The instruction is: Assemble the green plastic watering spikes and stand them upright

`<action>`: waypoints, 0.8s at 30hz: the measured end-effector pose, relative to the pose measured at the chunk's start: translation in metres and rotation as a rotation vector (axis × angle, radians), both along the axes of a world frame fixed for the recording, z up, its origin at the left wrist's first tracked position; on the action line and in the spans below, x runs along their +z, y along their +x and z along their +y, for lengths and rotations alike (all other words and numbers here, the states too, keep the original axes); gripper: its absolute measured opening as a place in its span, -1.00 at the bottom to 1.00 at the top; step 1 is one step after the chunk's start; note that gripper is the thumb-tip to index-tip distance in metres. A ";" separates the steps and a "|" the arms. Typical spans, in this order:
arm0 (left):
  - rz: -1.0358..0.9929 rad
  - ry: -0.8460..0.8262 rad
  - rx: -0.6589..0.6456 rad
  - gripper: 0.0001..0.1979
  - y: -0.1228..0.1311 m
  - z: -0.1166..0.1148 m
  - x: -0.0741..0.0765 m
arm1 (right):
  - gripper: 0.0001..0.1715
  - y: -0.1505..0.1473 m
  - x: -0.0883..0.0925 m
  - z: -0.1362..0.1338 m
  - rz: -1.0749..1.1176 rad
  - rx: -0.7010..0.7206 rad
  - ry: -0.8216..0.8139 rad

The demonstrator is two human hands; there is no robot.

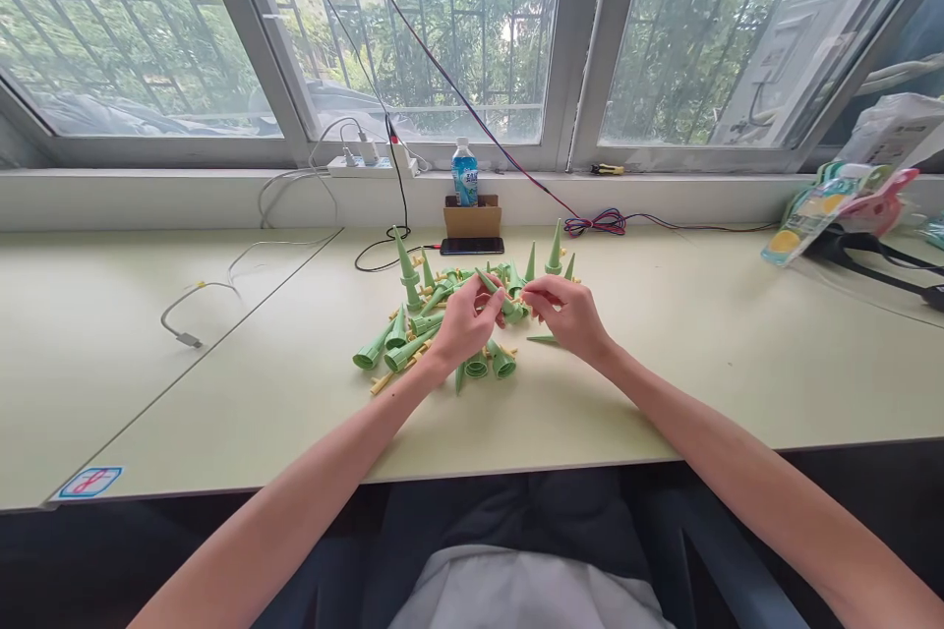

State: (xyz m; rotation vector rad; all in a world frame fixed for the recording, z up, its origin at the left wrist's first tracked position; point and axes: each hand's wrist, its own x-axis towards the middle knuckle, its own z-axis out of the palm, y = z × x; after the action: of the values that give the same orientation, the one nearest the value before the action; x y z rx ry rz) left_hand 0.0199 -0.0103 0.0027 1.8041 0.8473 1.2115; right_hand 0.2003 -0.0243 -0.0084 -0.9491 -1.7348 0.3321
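My left hand (466,322) is closed around a green plastic watering spike (488,283), its pointed end slanting up and left. Just right of it, my right hand (569,313) pinches with thumb and fingertips beside the spike's wide end; whatever sits in that pinch is too small to make out. Under and around both hands lie several more green spikes (404,354), some standing point up, others on their sides with open threaded ends showing. Small yellow valve pieces (382,383) stick out among them. One more green spike (542,339) lies partly hidden beneath my right hand.
Behind the pile, a phone (472,246) lies before a cardboard box (472,220) and a blue-labelled bottle (464,175). Cables (601,222) run along the table's back. A white cable (184,338) lies at left; plastic packages (811,216) and a black strap (870,260) are at right.
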 end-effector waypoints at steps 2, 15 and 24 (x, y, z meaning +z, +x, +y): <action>0.006 0.007 0.002 -0.76 0.000 0.000 -0.001 | -0.76 0.000 -0.001 0.000 -0.001 0.012 -0.030; 0.091 0.084 0.059 -0.83 0.000 -0.001 -0.002 | -0.71 0.000 -0.001 -0.002 -0.048 0.091 -0.113; 0.122 0.121 0.049 -0.84 0.000 -0.001 -0.002 | -0.71 -0.001 -0.004 0.000 -0.064 0.111 -0.091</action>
State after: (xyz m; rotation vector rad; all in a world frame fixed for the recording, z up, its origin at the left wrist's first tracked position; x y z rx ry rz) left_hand 0.0197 -0.0117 0.0004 1.9816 0.9079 1.2165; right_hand 0.1996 -0.0244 -0.0124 -0.9390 -1.8485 0.4609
